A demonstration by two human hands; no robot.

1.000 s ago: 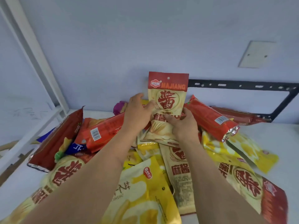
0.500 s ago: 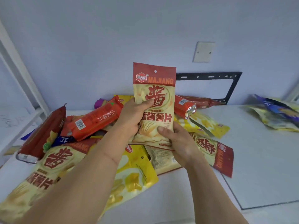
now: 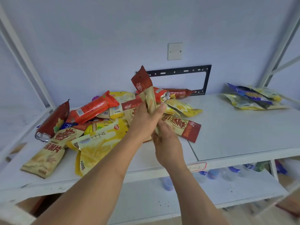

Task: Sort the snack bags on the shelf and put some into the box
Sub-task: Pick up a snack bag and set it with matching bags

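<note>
I have 1 red-and-cream snack bag (image 3: 146, 95) up off the white shelf (image 3: 235, 127), held edge-on to the camera so I see mostly its narrow side and the red header strip pointing up. My left hand (image 3: 146, 122) wraps around the middle of it, thumb on the near face and fingers curled behind. My right hand (image 3: 165, 140) sits just below, fingers curled at the bottom seam, pinching it as far as I can tell; the fingertips themselves are hidden.

Beneath my hands lies the mixed pile (image 3: 97, 124) of snack bags: cream ones with red print, yellow ones, an orange-red tube pack (image 3: 92, 108) resting on top. A smaller sorted stack (image 3: 253, 98) of blue and yellow bags sits well apart at the far right of the shelf. No box shows in this view, so I judge that the bag's destination lies outside what I see.

My read is that the bag is light, air-puffed and glossy, and it will buckle anywhere I squeeze. The film looks slick, so a loose hold on the belly could slide. The contents are probably brittle crisps, so I want no crushing pressure at the middle. The flat sealed edges, the red header at the top or the bottom seam, are the stiffest places to pinch, and I would carry it from there with 1 hand.
</note>
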